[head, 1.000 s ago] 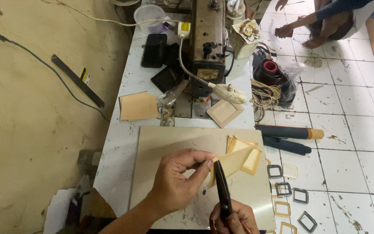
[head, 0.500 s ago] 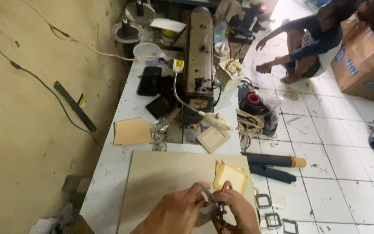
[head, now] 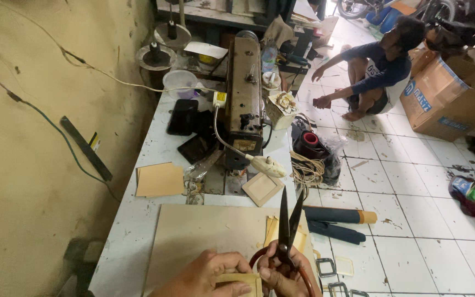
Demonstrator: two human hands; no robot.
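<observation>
At the bottom edge, my right hand (head: 280, 275) grips red-handled scissors (head: 288, 231) whose dark blades point up, slightly apart. My left hand (head: 204, 275) lies beside it and holds a small tan square piece (head: 241, 281) against my right hand. Both hands hover over a large beige board (head: 204, 231) on the white table (head: 133, 242). More tan frame pieces (head: 299, 240) lie on the board just behind the scissors.
A sewing machine (head: 244, 99) with a lamp (head: 268, 165) stands mid-table, beside a tan sheet stack (head: 159, 179), a square frame (head: 263, 188) and black pouches (head: 182, 116). Metal buckles (head: 325, 267) and dark rolls (head: 336, 215) lie on the tiled floor. A person (head: 380, 66) squats at the back right near cardboard boxes (head: 446, 99).
The view has tilted up, so my hands sit lower in frame. The scissors have swung from lying low between my hands to pointing upright. My hands have come together on the tan piece.
</observation>
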